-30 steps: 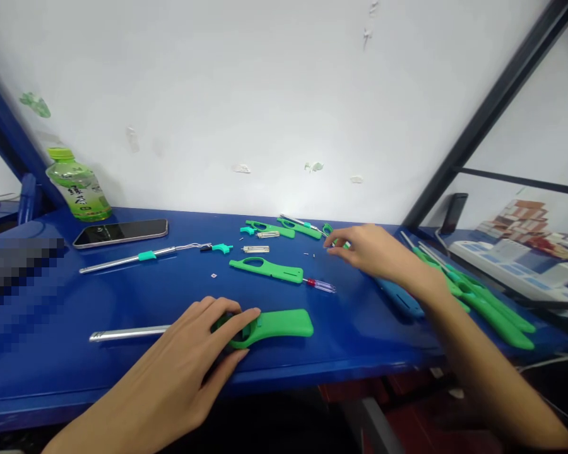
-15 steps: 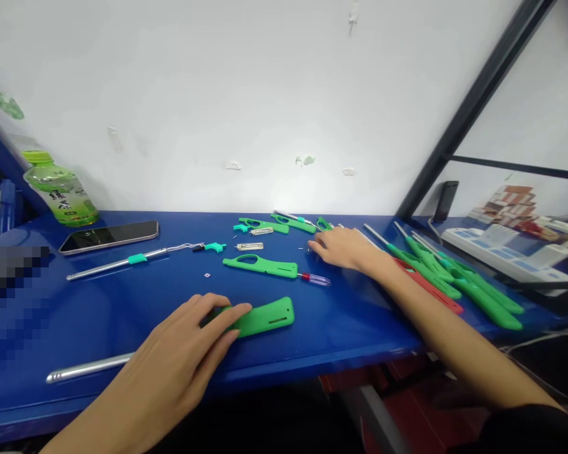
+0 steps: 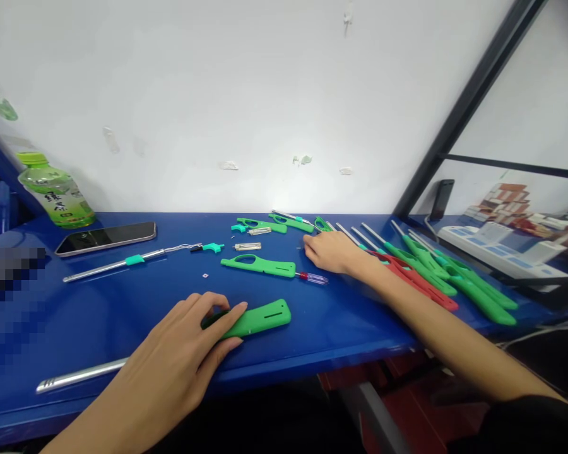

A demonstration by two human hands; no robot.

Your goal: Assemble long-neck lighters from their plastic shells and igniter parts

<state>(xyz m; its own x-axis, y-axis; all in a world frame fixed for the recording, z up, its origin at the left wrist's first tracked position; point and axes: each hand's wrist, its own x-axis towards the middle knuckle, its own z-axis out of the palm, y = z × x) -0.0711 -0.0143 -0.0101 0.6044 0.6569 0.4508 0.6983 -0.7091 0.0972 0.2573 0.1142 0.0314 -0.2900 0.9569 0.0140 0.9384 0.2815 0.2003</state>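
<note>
At the table's front, my left hand (image 3: pixel 184 353) is closed around a green long-nosed gas lighter (image 3: pixel 265 317). Its metal tube (image 3: pixel 82 373) sticks out past my wrist, and my palm hides the trigger part. Farther back, my right hand (image 3: pixel 329 251) rests on the table with fingers curled together; anything between the fingertips is hidden or too small to name. Left of those fingers lies a tiny metal pin (image 3: pixel 298 248). Between my hands are an empty green lighter shell (image 3: pixel 260 266) and a screwdriver (image 3: pixel 313 278) with a clear purple-red handle, touching the shell's end.
Several assembled green lighters (image 3: pixel 473 287) and red lighters (image 3: pixel 421 280) lie at right. Farther back are metal-framed inner parts (image 3: pixel 248 246), a teal trigger (image 3: pixel 213 248) and a wired metal tube (image 3: pixel 113 266). A phone (image 3: pixel 106 239) and bottle (image 3: pixel 59 192) stand left; a power strip (image 3: pixel 502 255) sits right.
My right hand's fingers have drawn together and lowered at nearly the same spot. The lighter under my left hand has turned slightly. The whole view has shifted a little.
</note>
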